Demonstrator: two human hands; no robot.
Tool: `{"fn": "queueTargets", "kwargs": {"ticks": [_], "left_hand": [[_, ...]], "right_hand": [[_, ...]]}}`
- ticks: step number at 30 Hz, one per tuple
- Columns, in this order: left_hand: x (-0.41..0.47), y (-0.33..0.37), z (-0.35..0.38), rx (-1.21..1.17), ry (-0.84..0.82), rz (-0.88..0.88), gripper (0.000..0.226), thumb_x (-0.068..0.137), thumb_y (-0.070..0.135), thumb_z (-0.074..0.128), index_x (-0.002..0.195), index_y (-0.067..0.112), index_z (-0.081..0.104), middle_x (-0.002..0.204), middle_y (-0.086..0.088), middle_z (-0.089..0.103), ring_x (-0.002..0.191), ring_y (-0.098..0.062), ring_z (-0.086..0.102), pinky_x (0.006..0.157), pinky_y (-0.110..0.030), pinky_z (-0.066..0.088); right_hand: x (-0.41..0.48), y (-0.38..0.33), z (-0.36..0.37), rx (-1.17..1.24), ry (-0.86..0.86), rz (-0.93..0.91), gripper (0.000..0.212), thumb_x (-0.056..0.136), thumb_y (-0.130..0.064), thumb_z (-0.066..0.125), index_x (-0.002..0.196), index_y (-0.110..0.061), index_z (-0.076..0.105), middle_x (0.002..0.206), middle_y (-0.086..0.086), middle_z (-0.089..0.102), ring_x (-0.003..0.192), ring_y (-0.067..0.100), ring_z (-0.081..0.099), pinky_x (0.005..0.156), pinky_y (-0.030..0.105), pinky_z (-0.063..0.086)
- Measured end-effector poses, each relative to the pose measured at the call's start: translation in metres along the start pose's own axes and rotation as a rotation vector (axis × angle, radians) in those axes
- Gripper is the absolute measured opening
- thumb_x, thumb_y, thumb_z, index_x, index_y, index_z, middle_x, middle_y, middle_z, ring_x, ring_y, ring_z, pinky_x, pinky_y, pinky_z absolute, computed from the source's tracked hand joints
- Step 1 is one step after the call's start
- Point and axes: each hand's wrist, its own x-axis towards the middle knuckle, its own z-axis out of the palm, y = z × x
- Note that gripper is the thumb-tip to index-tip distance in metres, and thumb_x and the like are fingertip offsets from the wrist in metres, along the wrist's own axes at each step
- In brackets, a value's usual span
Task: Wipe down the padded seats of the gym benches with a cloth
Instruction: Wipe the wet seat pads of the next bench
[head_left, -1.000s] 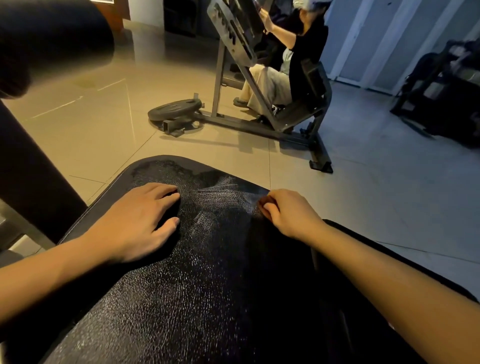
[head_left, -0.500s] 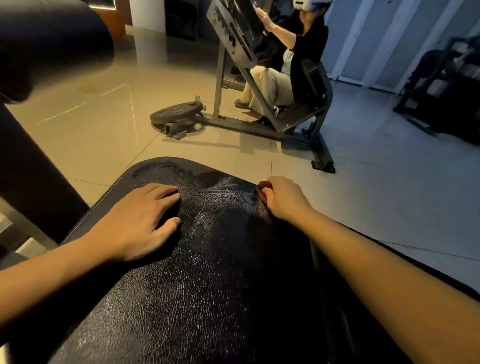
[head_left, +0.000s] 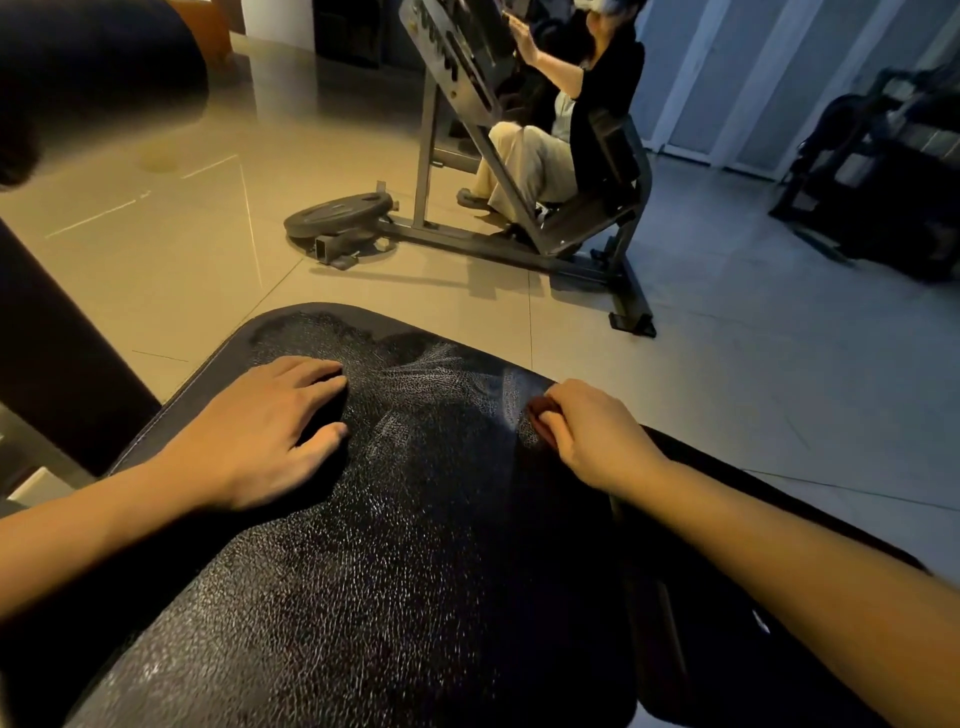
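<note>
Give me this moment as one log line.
left hand: flat on black cracked-leather padded bench seat | right hand: grips small dark-red cloth wad at seat's right edge | seat: pale streaks between hands

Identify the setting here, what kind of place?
Very likely a gym: a black padded bench seat, a weight plate on the tiled floor, and a steel-framed exercise machine with a person seated in it.
</note>
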Motion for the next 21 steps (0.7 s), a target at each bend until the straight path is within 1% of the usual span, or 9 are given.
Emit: {"fn": "queueTargets", "kwargs": {"ticks": [2, 4, 8, 11, 14, 16, 17, 19, 21], "left_hand": [[0.001, 0.0, 0.002, 0.014, 0.0, 0.006, 0.074, 0.092, 0.059, 0.031, 0.141, 0.011, 0.059, 0.149, -0.007, 0.053, 0.135, -0.025, 0.048, 0.111, -0.041, 0.038], [0.0, -0.001, 0.003, 0.017, -0.005, 0.002, 0.073, 0.091, 0.059, 0.032, 0.14, 0.011, 0.06, 0.148, -0.007, 0.054, 0.134, -0.026, 0.049, 0.11, -0.042, 0.04], [0.002, 0.001, 0.001, 0.005, 0.001, -0.014, 0.073, 0.091, 0.059, 0.032, 0.139, 0.012, 0.06, 0.149, -0.006, 0.054, 0.135, -0.024, 0.047, 0.111, -0.039, 0.036], [0.001, 0.001, 0.0, 0.009, -0.004, -0.025, 0.074, 0.09, 0.06, 0.031, 0.139, 0.013, 0.06, 0.15, -0.004, 0.053, 0.136, -0.024, 0.046, 0.112, -0.039, 0.036], [0.001, 0.003, -0.002, 0.004, -0.003, -0.033, 0.077, 0.089, 0.061, 0.029, 0.14, 0.013, 0.06, 0.15, -0.005, 0.053, 0.137, -0.023, 0.046, 0.112, -0.04, 0.036], [0.001, 0.004, -0.001, 0.01, -0.002, -0.03, 0.078, 0.089, 0.062, 0.029, 0.139, 0.012, 0.061, 0.149, -0.005, 0.054, 0.136, -0.024, 0.047, 0.112, -0.04, 0.037], [0.001, 0.004, -0.001, 0.008, 0.0, -0.031, 0.078, 0.089, 0.062, 0.028, 0.139, 0.012, 0.061, 0.149, -0.005, 0.054, 0.136, -0.024, 0.047, 0.112, -0.04, 0.037], [0.001, 0.002, 0.0, 0.005, -0.004, -0.032, 0.08, 0.089, 0.064, 0.027, 0.142, 0.013, 0.058, 0.151, -0.004, 0.052, 0.137, -0.022, 0.045, 0.113, -0.039, 0.035], [0.002, 0.002, -0.001, 0.013, -0.008, -0.029, 0.082, 0.09, 0.067, 0.025, 0.144, 0.014, 0.057, 0.152, -0.003, 0.051, 0.138, -0.021, 0.044, 0.114, -0.038, 0.034]], "right_hand": [[-0.031, 0.001, -0.004, 0.025, -0.048, -0.088, 0.022, 0.105, -0.034, 0.045, 0.111, -0.02, 0.061, 0.105, -0.002, 0.059, 0.094, 0.018, 0.056, 0.086, 0.038, 0.049], [-0.022, 0.009, -0.003, 0.026, -0.047, -0.093, 0.023, 0.106, -0.034, 0.044, 0.113, -0.02, 0.061, 0.106, -0.001, 0.059, 0.095, 0.018, 0.056, 0.086, 0.038, 0.049], [0.043, 0.008, 0.006, 0.01, 0.07, 0.152, 0.024, 0.107, -0.029, 0.044, 0.113, -0.012, 0.061, 0.111, 0.008, 0.06, 0.1, 0.029, 0.057, 0.08, 0.039, 0.044], [0.045, 0.001, 0.012, 0.051, 0.164, 0.258, 0.027, 0.108, -0.03, 0.042, 0.11, -0.011, 0.06, 0.104, 0.007, 0.058, 0.093, 0.028, 0.056, 0.076, 0.038, 0.043], [0.014, 0.0, 0.007, 0.243, 0.088, 0.209, 0.027, 0.108, -0.034, 0.042, 0.107, -0.016, 0.062, 0.097, -0.001, 0.06, 0.09, 0.023, 0.059, 0.075, 0.036, 0.044], [0.006, 0.006, -0.003, 0.337, -0.004, 0.173, 0.027, 0.106, -0.034, 0.047, 0.11, -0.016, 0.067, 0.099, 0.0, 0.066, 0.093, 0.022, 0.063, 0.08, 0.037, 0.049], [0.006, 0.01, -0.009, 0.322, -0.007, 0.17, 0.027, 0.105, -0.035, 0.05, 0.112, -0.015, 0.067, 0.104, 0.001, 0.066, 0.097, 0.022, 0.063, 0.084, 0.038, 0.051], [0.001, 0.015, -0.018, 0.235, 0.102, 0.208, 0.031, 0.101, -0.04, 0.057, 0.12, -0.015, 0.061, 0.114, -0.002, 0.057, 0.103, 0.019, 0.059, 0.09, 0.036, 0.051], [-0.007, 0.016, -0.022, 0.171, 0.244, 0.223, 0.03, 0.1, -0.041, 0.059, 0.119, -0.019, 0.058, 0.113, -0.004, 0.052, 0.1, 0.016, 0.056, 0.087, 0.034, 0.049]]}}
